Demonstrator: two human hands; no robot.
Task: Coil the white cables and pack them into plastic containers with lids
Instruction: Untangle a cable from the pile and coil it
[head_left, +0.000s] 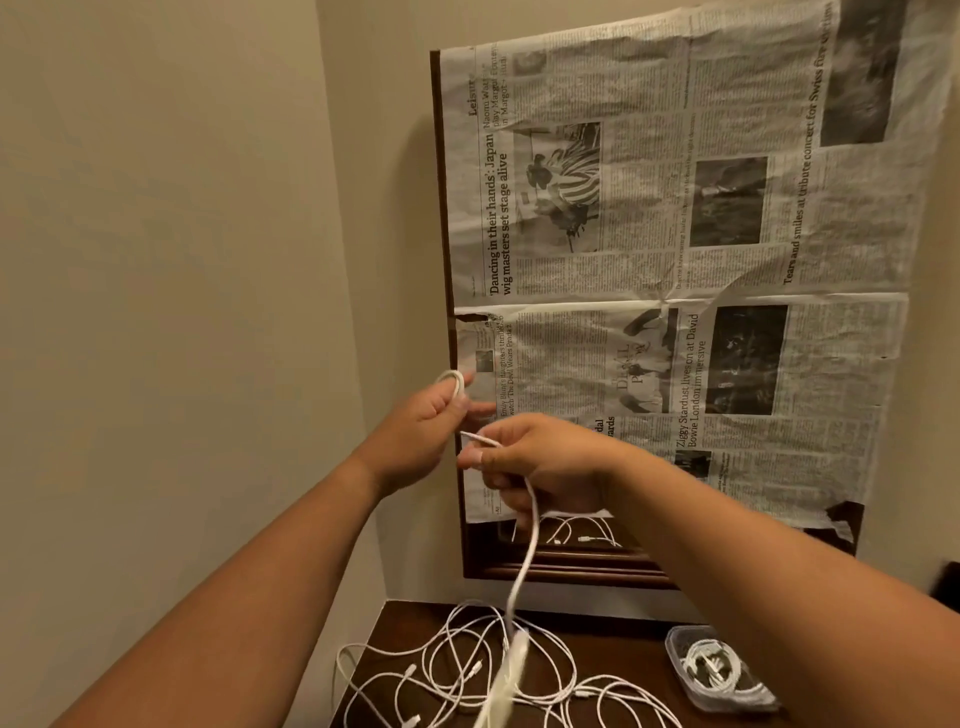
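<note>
Newspapered wall behind; L hand (431, 415) fingers round small white cable (524, 551) loop; R hand (540, 462) pinching its strand

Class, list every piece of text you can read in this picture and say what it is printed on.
All text is on the newspaper covering the mirror, rotated sideways:
"'Dancing in their hands': Japan wig masters set stage alive"
"Tears and smiles at tribute concert for Swiss fire victims" (end blurred)
"Ziggy Stardust lives on at David Bowie London immersive"
"Leisure" (partly cut off)
Body columns and small captions: too small to read.
Cables and container: no text visible.
</note>
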